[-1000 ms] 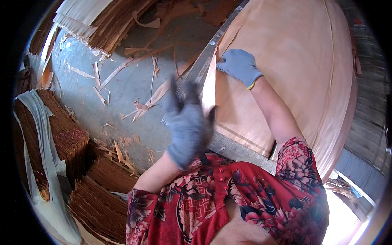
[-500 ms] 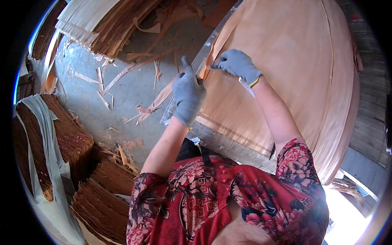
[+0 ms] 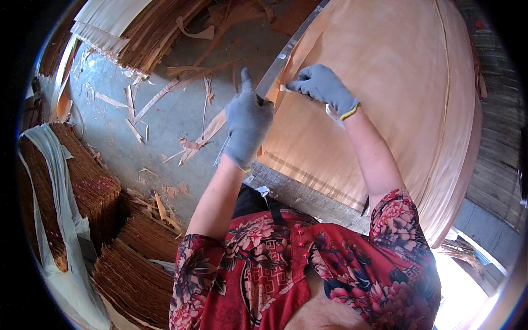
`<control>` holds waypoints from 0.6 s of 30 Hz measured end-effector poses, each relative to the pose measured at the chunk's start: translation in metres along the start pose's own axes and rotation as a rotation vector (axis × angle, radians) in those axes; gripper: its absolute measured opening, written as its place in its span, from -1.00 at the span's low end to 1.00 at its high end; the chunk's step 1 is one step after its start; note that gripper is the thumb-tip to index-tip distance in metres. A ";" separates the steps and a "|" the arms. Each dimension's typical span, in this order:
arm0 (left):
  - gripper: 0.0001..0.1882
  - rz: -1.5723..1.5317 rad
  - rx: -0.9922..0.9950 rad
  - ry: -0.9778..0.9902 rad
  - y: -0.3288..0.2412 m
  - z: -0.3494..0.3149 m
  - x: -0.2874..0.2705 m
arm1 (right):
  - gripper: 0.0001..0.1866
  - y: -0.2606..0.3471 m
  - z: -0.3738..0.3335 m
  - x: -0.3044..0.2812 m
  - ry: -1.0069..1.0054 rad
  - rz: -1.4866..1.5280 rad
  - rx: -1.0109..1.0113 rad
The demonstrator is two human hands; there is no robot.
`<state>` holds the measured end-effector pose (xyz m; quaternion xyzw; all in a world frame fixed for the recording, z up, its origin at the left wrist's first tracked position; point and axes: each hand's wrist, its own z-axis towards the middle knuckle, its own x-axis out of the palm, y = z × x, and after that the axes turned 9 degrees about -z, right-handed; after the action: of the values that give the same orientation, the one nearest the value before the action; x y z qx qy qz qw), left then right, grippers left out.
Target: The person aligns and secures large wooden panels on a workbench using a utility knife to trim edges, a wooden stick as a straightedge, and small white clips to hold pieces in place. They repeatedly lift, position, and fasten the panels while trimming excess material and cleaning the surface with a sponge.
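Both my hands wear grey knitted gloves. My right hand (image 3: 325, 91) is closed in a pinch above the wood veneer sheet (image 3: 374, 99), near its left edge. At its fingertips shows a small pale strip (image 3: 284, 88), perhaps tape. A white band (image 3: 334, 115) hangs by the right wrist. My left hand (image 3: 247, 124) is over the sheet's left edge, one digit stretched away from me and the other fingers curled. A small dark piece shows beside its fingers; what it grips is hidden. A narrow orange-brown veneer strip (image 3: 300, 52) lies along the edge between the hands.
A grey metal edge (image 3: 275, 71) borders the veneer on the left. Torn veneer scraps (image 3: 157, 104) litter the concrete floor (image 3: 110, 82). Veneer stacks stand at the upper left (image 3: 159, 33) and lower left (image 3: 137, 280), with pale plastic sheeting (image 3: 60, 181) draped over another. Grey boards (image 3: 495, 143) lie right.
My left hand has moved slightly left and away from the right hand. The right hand has shifted a little to the right, still pinching. The whole view has shifted slightly.
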<state>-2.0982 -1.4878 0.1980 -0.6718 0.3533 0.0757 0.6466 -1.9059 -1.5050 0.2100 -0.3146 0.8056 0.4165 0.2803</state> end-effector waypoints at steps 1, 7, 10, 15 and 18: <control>-0.26 -0.046 -0.032 0.022 0.003 0.001 -0.001 | -0.51 -0.001 -0.001 -0.001 0.021 0.036 0.004; -0.24 0.235 0.033 0.056 -0.005 0.002 0.002 | -0.55 0.002 0.000 0.002 -0.043 -0.193 -0.025; -0.24 0.319 0.288 -0.106 -0.005 -0.007 0.004 | -0.61 0.005 0.002 0.005 -0.124 -0.475 -0.088; -0.36 0.147 0.786 -0.081 0.008 -0.006 0.014 | -0.65 0.015 0.002 0.001 -0.062 -0.585 -0.048; -0.36 0.307 0.685 0.145 0.005 -0.010 0.013 | -0.69 0.008 0.006 0.005 -0.147 -0.647 -0.051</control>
<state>-2.0957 -1.5017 0.1883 -0.3597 0.4996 0.0014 0.7880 -1.9140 -1.4975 0.2077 -0.5302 0.6309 0.3476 0.4472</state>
